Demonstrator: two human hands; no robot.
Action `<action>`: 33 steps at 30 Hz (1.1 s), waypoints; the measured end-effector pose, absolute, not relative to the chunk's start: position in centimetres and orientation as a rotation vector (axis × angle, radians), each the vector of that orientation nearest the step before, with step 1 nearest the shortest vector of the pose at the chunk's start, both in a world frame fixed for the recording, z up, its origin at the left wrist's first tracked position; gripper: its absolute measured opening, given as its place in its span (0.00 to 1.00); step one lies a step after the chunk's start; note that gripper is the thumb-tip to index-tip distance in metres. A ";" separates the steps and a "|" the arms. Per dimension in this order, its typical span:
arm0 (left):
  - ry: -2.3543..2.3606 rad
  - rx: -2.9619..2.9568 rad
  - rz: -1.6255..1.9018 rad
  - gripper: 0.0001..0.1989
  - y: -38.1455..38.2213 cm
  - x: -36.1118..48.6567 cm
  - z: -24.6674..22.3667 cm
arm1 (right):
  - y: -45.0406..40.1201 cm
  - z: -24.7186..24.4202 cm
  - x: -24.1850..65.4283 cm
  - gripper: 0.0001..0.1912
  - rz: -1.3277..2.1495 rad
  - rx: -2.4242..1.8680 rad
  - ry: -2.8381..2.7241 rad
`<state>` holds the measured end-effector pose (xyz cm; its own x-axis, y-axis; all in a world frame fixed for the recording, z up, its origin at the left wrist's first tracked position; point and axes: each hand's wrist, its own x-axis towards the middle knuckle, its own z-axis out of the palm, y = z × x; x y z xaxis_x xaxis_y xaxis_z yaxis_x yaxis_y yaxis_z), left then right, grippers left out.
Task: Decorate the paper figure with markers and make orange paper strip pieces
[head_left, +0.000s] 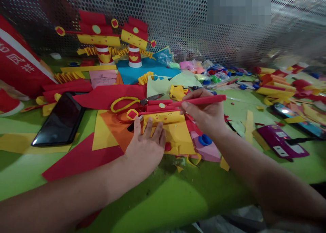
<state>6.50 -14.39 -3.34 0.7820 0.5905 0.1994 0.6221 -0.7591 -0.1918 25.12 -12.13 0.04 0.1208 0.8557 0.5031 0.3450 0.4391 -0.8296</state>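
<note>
My left hand lies flat with its fingers spread, the fingertips on the lower edge of a paper figure's yellow face. The face has drawn eyes and cheeks and a red paper hat with a pale round badge. My right hand is closed around a red marker pen, held slanting over the hat's right side; its tip is hard to make out. A coin-like disc sticks out at the figure's left. Yellow-handled scissors lie just behind, partly under the figure.
Two finished-looking paper figures on cups stand at the back. A black phone lies left, a purple power strip right. A blue cap and coloured paper sheets surround the hands. Perforated metal mesh rises behind.
</note>
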 end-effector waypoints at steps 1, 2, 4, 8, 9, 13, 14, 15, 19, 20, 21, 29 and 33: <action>-0.932 -2.728 -0.178 0.21 -14.4 6.5 -3.3 | -12.0 0.4 25.4 0.04 0.570 -1.121 -1.412; -0.924 -2.728 -0.164 0.21 -14.4 6.5 -3.2 | -11.8 0.7 25.8 0.04 0.626 -1.122 -1.365; -0.931 -2.722 -0.117 0.23 -14.4 6.5 -2.8 | -11.5 1.0 26.4 0.05 0.737 -1.143 -1.278; -0.974 -2.715 -0.086 0.25 -14.6 6.6 -2.3 | -11.5 0.4 27.2 0.07 0.927 -1.223 -1.086; -0.971 -2.722 -0.103 0.25 -14.6 6.6 -2.2 | -11.6 0.1 27.2 0.07 0.963 -1.239 -1.034; -0.980 -2.740 -0.137 0.23 -14.7 6.7 -2.0 | -12.1 -1.5 26.9 0.09 1.037 -1.231 -0.906; -0.972 -2.735 -0.136 0.23 -14.7 6.7 -1.9 | -12.1 -1.8 26.8 0.09 1.042 -1.212 -0.904; -0.954 -2.725 -0.138 0.23 -14.6 6.8 -1.9 | -12.2 -2.1 26.7 0.09 1.044 -1.192 -0.913; -0.828 -2.666 -0.163 0.22 -14.2 6.8 -2.0 | -12.3 -2.5 26.5 0.09 1.050 -1.138 -1.000; -0.808 -2.653 -0.174 0.22 -14.1 6.9 -2.0 | -12.3 -2.5 26.5 0.08 1.051 -1.134 -1.018; -0.794 -2.642 -0.182 0.21 -14.1 6.9 -2.1 | -12.3 -2.6 26.4 0.08 1.050 -1.131 -1.031; -0.782 -2.610 -0.125 0.22 -14.1 7.2 -2.3 | -12.8 -2.9 26.0 0.10 1.001 -1.175 -1.124; -0.824 -2.656 -0.115 0.22 -14.0 7.2 -2.4 | -12.9 -2.7 25.8 0.09 0.911 -1.195 -1.212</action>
